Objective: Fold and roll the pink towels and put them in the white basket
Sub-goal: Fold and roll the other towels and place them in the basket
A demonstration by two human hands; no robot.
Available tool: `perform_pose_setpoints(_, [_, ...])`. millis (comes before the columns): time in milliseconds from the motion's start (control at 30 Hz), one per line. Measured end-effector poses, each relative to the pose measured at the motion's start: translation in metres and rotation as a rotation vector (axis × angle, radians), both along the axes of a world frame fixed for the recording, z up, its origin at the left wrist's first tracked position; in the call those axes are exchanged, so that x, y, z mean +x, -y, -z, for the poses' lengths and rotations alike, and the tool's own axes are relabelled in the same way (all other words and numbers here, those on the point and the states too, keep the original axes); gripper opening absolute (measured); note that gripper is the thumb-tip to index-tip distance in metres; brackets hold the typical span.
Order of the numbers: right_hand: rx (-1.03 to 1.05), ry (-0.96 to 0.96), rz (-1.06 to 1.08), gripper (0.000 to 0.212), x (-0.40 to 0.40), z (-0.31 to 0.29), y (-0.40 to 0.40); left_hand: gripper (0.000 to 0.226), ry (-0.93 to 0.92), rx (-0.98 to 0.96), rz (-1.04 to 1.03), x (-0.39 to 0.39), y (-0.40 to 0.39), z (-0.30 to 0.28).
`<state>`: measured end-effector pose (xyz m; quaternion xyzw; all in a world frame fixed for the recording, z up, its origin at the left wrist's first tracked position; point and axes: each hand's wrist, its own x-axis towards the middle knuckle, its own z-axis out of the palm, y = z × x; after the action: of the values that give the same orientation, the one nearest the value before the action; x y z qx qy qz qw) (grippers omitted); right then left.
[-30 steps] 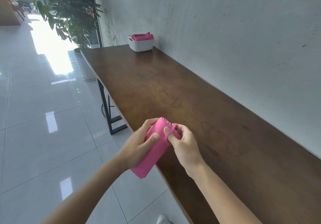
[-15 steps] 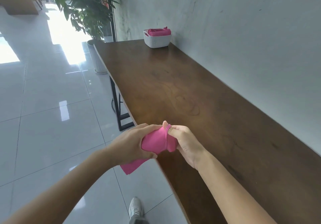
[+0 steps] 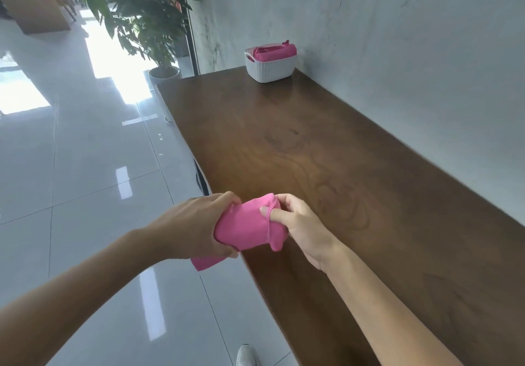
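Note:
A rolled pink towel is held in the air at the near edge of the long brown table. My left hand grips the roll's left part, and a short end sticks out below it. My right hand pinches the roll's right end, with fingers tucked into a fold of the cloth. The white basket stands at the table's far end by the wall, and it holds pink towels that rise above its rim.
A grey wall runs along the table's right side. A large potted plant stands on the glossy tiled floor beyond the table's far left corner. A white shoe shows at the bottom edge.
The hanging tail of the towel has become shorter as the roll got thicker. The view has moved closer along the table, so the basket looks larger.

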<state>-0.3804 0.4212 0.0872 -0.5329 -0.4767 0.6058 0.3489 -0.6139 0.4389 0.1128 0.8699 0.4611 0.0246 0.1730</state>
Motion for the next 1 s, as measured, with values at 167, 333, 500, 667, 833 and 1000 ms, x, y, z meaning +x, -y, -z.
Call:
perform_pose_setpoints(167, [0.021,0.046,-0.078,0.019,-0.02,0.005,-0.029,0.058,-0.001,0.013,0.016,-0.028,-0.026,0.001])
perform_pose_setpoints(333, [-0.04,-0.047,-0.077,0.027,-0.046,0.003,-0.046,0.049,0.034,0.015,-0.023,-0.051,-0.038,-0.002])
perform_pose_setpoints(500, [-0.066,-0.02,0.131,0.061,-0.078,0.0,-0.059,0.044,0.063,0.018,-0.022,-0.07,-0.051,-0.004])
perform_pose_setpoints(667, [-0.058,-0.147,0.231,0.029,-0.094,-0.024,-0.078,0.036,0.076,0.045,0.094,-0.088,-0.076,-0.014])
perform_pose_setpoints(833, [0.035,-0.005,0.085,0.028,-0.121,-0.04,-0.086,0.035,0.015,0.124,0.245,-0.119,-0.104,-0.031])
perform_pose_setpoints(1000, [0.096,0.225,0.062,0.036,-0.166,-0.05,-0.09,0.052,0.079,0.135,0.241,-0.161,-0.125,-0.032])
